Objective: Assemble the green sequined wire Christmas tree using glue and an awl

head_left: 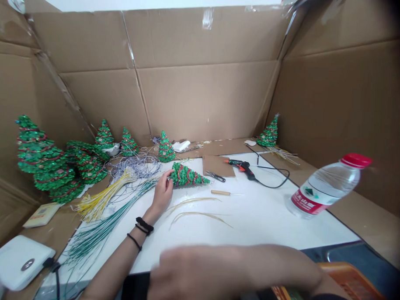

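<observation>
My left hand [163, 190] has its fingers curled at the base of a small green tinsel Christmas tree [187, 176], which lies on its side with its tip to the right. Dark bands circle that wrist. Close to the camera, my right hand [192, 274] is smeared by motion above the front table edge, and its fingers cannot be made out. Two thin pale strands [201, 215] lie on the white tabletop [249, 230]. Beyond them are a wooden-handled awl [221, 192], small snips [215, 176] and a glue gun [241, 165] with a black cable.
Several upright trees [104, 134] stand along the back and left. Yellow wires [103, 194], green wires [101, 238] and a tangle of pale wire [135, 165] cover the left side. A water bottle [326, 189] leans at right. Cardboard walls [205, 89] enclose the table.
</observation>
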Demonstrator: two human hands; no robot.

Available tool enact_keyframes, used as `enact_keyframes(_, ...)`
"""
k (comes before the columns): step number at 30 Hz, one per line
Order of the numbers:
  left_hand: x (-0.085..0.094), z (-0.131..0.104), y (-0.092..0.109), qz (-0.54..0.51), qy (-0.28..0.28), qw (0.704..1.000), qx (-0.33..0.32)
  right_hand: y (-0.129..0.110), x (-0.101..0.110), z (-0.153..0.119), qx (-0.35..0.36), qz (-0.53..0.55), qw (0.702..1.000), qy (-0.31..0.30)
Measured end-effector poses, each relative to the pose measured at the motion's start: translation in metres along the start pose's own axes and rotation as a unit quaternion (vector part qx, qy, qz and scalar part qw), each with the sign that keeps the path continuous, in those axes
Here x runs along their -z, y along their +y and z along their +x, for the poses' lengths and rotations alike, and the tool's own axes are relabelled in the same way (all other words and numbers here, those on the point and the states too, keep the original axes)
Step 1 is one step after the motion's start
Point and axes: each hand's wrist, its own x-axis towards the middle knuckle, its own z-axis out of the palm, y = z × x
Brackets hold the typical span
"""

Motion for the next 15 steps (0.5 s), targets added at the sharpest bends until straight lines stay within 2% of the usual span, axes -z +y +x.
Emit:
enact_keyframes(2, 0.000, 0.000, 0.000, -0.002, 0.004, 1.000, -0.006, 0.038, -0.023, -0.005, -0.068, -0.011, 0.997, -0.043)
enact_keyframes(3, 0.000, 0.000, 0.000, -0.002, 0.006, 1.000, -0.007, 0.054, -0.035, -0.011, -0.143, -0.029, 0.987, -0.070)
enact_keyframes(4, 0.000, 0.000, 0.001, -0.002, 0.007, 1.000, -0.004, 0.066, -0.046, -0.017, -0.190, -0.039, 0.977, -0.091)
enact_keyframes(6, 0.000, -0.001, 0.002, 0.000, 0.007, 1.000, 0.007, 0.080, -0.066, -0.031, -0.235, -0.015, 0.966, -0.103)
enact_keyframes(9, 0.002, -0.002, 0.006, 0.020, 0.023, 1.000, 0.000, 0.084, -0.081, -0.044, -0.249, 0.031, 0.965, -0.080)
enact_keyframes(15, 0.004, -0.007, 0.017, 0.068, 0.050, 0.994, -0.069, 0.082, -0.084, -0.044, -0.243, 0.029, 0.968, -0.059)
